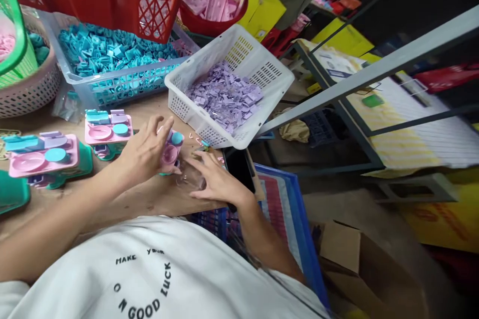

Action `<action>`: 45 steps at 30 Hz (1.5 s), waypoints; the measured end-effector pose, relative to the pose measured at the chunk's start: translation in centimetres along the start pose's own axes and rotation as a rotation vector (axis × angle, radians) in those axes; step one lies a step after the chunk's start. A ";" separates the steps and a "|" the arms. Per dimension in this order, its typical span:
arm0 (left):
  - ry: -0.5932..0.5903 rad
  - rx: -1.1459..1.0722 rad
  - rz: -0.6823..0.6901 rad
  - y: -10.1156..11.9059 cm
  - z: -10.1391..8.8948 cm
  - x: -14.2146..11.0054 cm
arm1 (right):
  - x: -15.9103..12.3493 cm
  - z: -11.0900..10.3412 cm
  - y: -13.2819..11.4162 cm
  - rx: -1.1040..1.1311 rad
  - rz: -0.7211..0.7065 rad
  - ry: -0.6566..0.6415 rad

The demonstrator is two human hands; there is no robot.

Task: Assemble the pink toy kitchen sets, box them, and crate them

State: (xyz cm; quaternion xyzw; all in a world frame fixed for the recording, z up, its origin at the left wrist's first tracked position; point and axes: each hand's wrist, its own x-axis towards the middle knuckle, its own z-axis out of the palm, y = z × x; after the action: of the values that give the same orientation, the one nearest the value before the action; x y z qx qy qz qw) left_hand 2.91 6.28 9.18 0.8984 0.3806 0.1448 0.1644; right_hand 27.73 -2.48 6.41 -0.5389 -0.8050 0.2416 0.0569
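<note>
My left hand [144, 152] is closed around the left side of a small pink toy kitchen [170, 154] with a turquoise burner disc, hiding much of it. Just right of it, my right hand [215, 177] has its thumb and fingers around a clear plastic piece [189, 179], which lies against the toy's lower right. Two similar toy kitchens stand to the left: one pink and teal unit [108, 132] behind my left wrist, and a nearer one [45, 157]. Tiny pink parts [194, 138] are scattered beyond my right hand.
A white basket [277, 77] of lilac pieces tilts at the table's back right. Behind the toys, a translucent crate [123, 82] holds turquoise parts, with a red basket [90, 0] above. A dark phone [239, 169] lies at the right table edge, near a grey metal frame [374, 70].
</note>
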 end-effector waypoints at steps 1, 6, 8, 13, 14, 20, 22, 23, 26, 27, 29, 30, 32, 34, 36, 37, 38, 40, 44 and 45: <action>0.069 -0.100 0.053 -0.9 0.8 -0.3 | -0.5 -0.6 0.1 0.063 -0.029 0.037; 0.087 -0.566 0.116 -3.9 4.6 -1.5 | -0.9 -5.1 -1.2 0.227 -0.177 0.284; 0.085 -0.660 0.084 -3.8 5.6 -1.9 | 0.5 -6.5 -2.5 0.186 -0.215 0.290; 0.089 -0.734 0.125 -3.7 6.7 -1.8 | 5.4 -7.6 -4.9 0.022 -0.249 0.149; 0.072 -0.745 0.151 -4.1 6.8 -1.5 | 6.1 -7.6 -5.1 0.020 -0.260 0.106; -0.089 -0.849 0.232 -6.3 7.9 0.4 | 7.3 -6.5 -5.1 0.026 -0.252 -0.012; -0.008 -0.826 0.168 -5.9 8.7 0.5 | 7.0 -6.1 -5.2 0.017 -0.227 0.000; 0.033 -0.808 0.131 -5.5 9.1 0.5 | 6.8 -5.9 -5.3 0.005 -0.217 0.009; 0.114 -0.779 0.039 -4.0 10.0 0.1 | 6.3 -5.2 -5.7 -0.050 -0.201 0.035; 0.130 -0.776 0.021 -3.6 10.1 0.0 | 6.3 -4.9 -5.8 -0.069 -0.195 0.047; 0.152 -0.770 0.004 -3.1 10.3 -0.2 | 6.2 -4.3 -6.0 -0.092 -0.179 0.073; 0.158 -0.767 0.005 -3.0 10.3 -0.2 | 6.2 -4.1 -6.0 -0.096 -0.178 0.082; 0.158 -0.757 0.021 -3.0 10.1 -0.2 | 6.1 -4.0 -6.2 -0.090 -0.196 0.099; 0.155 -0.745 0.034 -3.2 9.8 -0.2 | 5.5 -4.6 -6.3 -0.061 -0.219 0.143; 0.150 -0.742 0.040 -3.5 9.5 -0.2 | 4.5 -5.7 -6.4 -0.004 -0.206 0.264; 0.147 -0.745 0.037 -3.7 9.3 -0.2 | 3.8 -6.3 -6.4 0.031 -0.184 0.347; 0.142 -0.748 0.033 -4.0 9.1 -0.2 | 3.0 -6.8 -6.2 0.062 -0.156 0.430; 0.128 -0.751 0.021 -4.4 8.8 -0.2 | 1.5 -7.5 -5.8 0.093 -0.111 0.548; 0.120 -0.763 0.011 -4.8 8.4 0.0 | -0.4 -7.1 -4.9 0.045 -0.075 0.524; 0.124 -0.769 0.008 -4.7 8.4 0.1 | -0.5 -6.8 -4.9 0.033 -0.072 0.499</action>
State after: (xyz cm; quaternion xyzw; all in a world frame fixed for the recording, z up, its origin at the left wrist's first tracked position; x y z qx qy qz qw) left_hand 3.24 7.83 -0.31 0.7621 0.3043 0.3316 0.4654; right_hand 26.21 -2.17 14.71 -0.5517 -0.7806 0.1121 0.2715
